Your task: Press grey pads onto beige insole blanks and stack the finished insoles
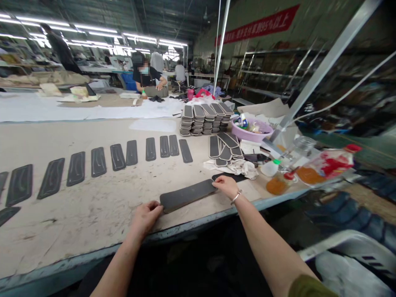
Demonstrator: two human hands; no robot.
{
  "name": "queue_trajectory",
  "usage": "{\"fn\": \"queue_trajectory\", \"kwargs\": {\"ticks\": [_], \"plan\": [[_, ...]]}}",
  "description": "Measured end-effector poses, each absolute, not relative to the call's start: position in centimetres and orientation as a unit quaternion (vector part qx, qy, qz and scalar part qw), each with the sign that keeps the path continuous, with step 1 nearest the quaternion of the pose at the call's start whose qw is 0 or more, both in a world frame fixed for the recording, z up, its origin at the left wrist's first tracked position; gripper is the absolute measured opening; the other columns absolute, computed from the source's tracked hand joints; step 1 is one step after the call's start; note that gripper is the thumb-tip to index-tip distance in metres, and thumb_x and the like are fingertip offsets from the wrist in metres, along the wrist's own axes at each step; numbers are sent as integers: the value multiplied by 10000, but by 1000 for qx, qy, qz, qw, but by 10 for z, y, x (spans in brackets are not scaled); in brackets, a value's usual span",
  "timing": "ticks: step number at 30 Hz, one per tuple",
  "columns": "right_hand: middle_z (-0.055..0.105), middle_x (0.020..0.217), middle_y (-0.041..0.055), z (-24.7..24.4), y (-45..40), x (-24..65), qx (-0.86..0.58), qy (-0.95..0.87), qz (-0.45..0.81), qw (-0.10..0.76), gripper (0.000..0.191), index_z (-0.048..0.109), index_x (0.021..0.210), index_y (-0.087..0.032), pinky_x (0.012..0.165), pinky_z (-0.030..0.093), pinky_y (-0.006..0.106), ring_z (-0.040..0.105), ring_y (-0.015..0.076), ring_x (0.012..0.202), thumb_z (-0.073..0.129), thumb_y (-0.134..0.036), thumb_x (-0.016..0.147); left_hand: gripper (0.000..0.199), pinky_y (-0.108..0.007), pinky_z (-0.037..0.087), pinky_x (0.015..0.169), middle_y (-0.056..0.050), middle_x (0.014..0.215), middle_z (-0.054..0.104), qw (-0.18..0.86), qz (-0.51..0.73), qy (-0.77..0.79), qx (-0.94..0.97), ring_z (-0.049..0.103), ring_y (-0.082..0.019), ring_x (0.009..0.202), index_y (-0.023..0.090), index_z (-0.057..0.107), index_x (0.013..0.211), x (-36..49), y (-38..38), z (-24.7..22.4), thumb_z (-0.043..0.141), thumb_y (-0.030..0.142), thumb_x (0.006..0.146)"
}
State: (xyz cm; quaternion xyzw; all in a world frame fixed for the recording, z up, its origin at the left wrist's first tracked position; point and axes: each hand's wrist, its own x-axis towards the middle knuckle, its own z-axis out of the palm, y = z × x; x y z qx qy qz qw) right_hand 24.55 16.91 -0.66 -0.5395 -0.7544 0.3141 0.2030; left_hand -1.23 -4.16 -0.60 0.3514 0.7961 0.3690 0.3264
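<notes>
A long dark grey strip [188,195] with rounded corners lies near the table's front edge. My left hand [147,217] pinches its left end between thumb and fingers. At the other end, my right hand [227,186], with a bracelet at the wrist, is closed on the strip's corner. A small pale bit shows at the right fingertips, too small to name. Behind the right hand lies another dark piece [237,177], partly hidden. A row of dark rounded panels [76,168] with shiny smears runs across the table beyond the strip.
Stacks of pale-edged dark panels [198,119] stand at the back right, with a loose pile [225,148] before them. A lilac basin [247,135], a crumpled cloth [244,169] and bottles of amber liquid [277,185] crowd the right side. A person [148,76] works across the table.
</notes>
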Motion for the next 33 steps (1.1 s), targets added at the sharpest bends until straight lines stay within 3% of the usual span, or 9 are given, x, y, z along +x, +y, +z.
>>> {"fn": "queue_trajectory", "kwargs": {"ticks": [9,13,22,33], "plan": [[649,659,-20,-14,178,241,-570,-769,238,164,177,656,678,-209,580,386,211,583,119,626,646,-385,661,290,-240,353,558,-7,602,600,277,189,848,411,560,-171,644,197,631,710,-14,-30,-13,455,426,709],[654,692,-21,-15,180,237,-572,-777,211,157,185,656,690,-214,594,385,215,584,122,655,656,-396,661,279,-243,331,543,-3,565,577,279,147,849,425,547,-164,615,197,624,688,-10,-28,-7,449,412,719],[647,683,-23,-15,181,237,-568,-790,195,122,203,655,688,-220,602,385,221,586,131,668,643,-421,662,333,-235,328,541,-17,590,607,262,154,847,437,548,-148,613,188,651,668,-5,-28,0,423,412,762],[648,683,-15,-19,180,237,-568,-796,172,118,215,647,691,-222,609,381,233,587,143,667,617,-434,681,383,-260,348,563,-81,699,669,191,66,870,449,597,-195,672,192,659,710,2,-23,-1,379,430,818]]}}
